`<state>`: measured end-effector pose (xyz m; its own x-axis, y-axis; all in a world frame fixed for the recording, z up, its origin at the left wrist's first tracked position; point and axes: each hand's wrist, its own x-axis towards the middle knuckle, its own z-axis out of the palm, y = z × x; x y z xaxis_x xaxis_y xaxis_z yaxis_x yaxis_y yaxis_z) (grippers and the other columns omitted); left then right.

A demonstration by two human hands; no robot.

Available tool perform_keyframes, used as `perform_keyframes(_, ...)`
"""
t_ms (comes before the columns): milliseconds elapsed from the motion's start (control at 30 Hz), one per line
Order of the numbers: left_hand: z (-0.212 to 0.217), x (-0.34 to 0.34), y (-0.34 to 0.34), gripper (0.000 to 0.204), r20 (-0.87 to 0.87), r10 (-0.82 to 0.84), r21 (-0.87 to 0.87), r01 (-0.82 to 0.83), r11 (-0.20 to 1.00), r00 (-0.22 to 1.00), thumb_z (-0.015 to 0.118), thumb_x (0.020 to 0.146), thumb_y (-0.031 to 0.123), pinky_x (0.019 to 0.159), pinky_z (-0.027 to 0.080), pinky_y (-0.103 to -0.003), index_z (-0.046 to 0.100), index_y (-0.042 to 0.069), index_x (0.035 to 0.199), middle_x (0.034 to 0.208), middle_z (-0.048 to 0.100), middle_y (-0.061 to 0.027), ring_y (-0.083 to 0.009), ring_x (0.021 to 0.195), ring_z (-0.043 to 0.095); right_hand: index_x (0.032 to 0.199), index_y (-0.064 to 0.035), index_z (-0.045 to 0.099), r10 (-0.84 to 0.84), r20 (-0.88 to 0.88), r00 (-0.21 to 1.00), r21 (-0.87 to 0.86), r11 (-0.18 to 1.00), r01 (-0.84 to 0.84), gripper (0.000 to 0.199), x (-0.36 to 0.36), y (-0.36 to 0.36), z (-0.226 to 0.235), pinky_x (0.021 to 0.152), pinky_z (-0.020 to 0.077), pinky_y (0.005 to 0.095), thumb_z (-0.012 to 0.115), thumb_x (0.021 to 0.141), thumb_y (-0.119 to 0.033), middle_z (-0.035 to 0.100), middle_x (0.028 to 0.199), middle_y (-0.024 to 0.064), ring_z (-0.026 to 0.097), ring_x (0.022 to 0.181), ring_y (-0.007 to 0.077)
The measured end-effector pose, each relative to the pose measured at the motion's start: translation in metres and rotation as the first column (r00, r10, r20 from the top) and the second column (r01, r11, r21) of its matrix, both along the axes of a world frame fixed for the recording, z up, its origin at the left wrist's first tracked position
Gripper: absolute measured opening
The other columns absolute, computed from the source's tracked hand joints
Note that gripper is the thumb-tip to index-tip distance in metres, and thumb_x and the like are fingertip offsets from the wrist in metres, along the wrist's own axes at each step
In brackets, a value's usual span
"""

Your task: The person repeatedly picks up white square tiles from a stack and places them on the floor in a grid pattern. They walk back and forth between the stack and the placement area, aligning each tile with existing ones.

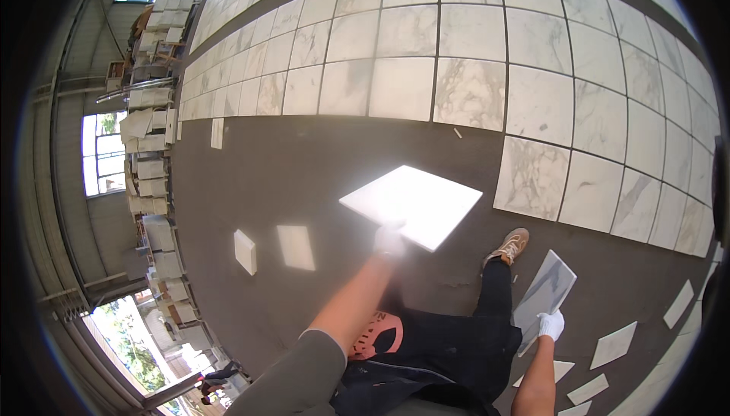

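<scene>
My left hand (389,242), in a white glove, grips the near edge of a square marble tile (418,199). Strong glare washes out that tile's surface and part of the glove. Low on my right side, my right hand (551,325), also gloved in white, is closed on the edge of a second marble tile (549,288) with grey veining, which stands tilted beside my leg. Ahead of me, rows of white marble tiles (469,93) lie on the dark grey floor (251,157) with thin dark gaps between them.
My shoe (512,245) stands close to the near edge of the rows. Loose tiles lie at the lower right, one a slanted white tile (614,344). On the left are a small upright slab (245,252) and stacked slabs (156,180) along the wall. Another person (217,382) is far off.
</scene>
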<state>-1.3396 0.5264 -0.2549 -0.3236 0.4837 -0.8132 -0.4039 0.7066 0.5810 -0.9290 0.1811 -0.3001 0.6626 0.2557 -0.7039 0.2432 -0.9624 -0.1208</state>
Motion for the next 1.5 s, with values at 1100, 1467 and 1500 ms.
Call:
perform_keyframes(1100,-0.242,-0.055,-0.033,0.067,0.76,0.18,-0.166,-0.081,0.983,0.625,0.06,0.097,0.021,0.112,0.038,-0.062,0.032,0.0,0.154,0.152,0.045,-0.0212,-0.0424,0.138,0.045,0.128,0.0,0.062,-0.6,-0.724,0.341,-0.249,0.688,0.681,0.043,-0.211,0.281,-0.266,0.089,0.0513,0.0367,0.066,0.098,-0.031,0.067,0.114,0.0099,0.063,0.102,0.0218)
perform_keyframes(1467,-0.316,-0.148,0.075,0.033,0.203,-0.611,-0.341,0.64,0.689,0.765,0.064,0.097,0.028,0.083,0.055,-0.039,0.068,0.003,0.118,0.108,0.071,-0.0069,-0.021,0.096,0.067,0.11,0.0053,0.07,-0.435,-0.417,0.798,0.064,0.862,0.504,0.044,-0.244,0.257,-0.301,0.078,0.048,0.0363,0.067,0.094,-0.036,0.068,0.101,0.007,0.056,0.087,0.0179)
perform_keyframes(1500,-0.33,-0.141,0.068,0.032,0.09,-0.699,-0.396,0.67,0.629,0.71,0.064,0.097,0.027,0.083,0.054,-0.037,0.069,0.002,0.117,0.107,0.07,-0.006,-0.0198,0.096,0.066,0.107,0.0052,0.07,-0.426,-0.444,0.788,0.13,0.84,0.527,0.043,-0.246,0.257,-0.3,0.076,0.0467,0.0352,0.068,0.093,-0.036,0.066,0.097,0.0055,0.054,0.084,0.0166)
